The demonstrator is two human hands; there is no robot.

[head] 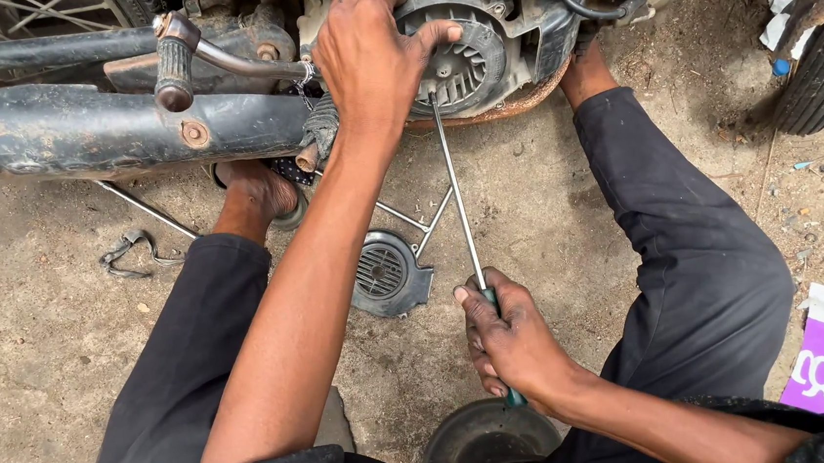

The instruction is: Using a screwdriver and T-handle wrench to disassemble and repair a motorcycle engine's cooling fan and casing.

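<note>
Down on the dirt ground [48, 338], I crouch facing the scooter engine [475, 40], legs spread to either side so I can get close. My left hand [369, 58] rests on the round fan housing [462, 56], fingers spread and curled over its rim, which looks like a way to steady myself and the part. My right hand [509, 341] is wrapped tight around the green handle of a long screwdriver [458, 198], fingers pressed together in a fist; the shaft runs up so its tip meets the housing's lower edge just below my left hand. A slotted fan cover [391, 274] lies loose on the ground between my knees, kept within reach. The exhaust pipe [81, 130] and kick lever [182, 54] sit to the left, clear of both hands.
</note>
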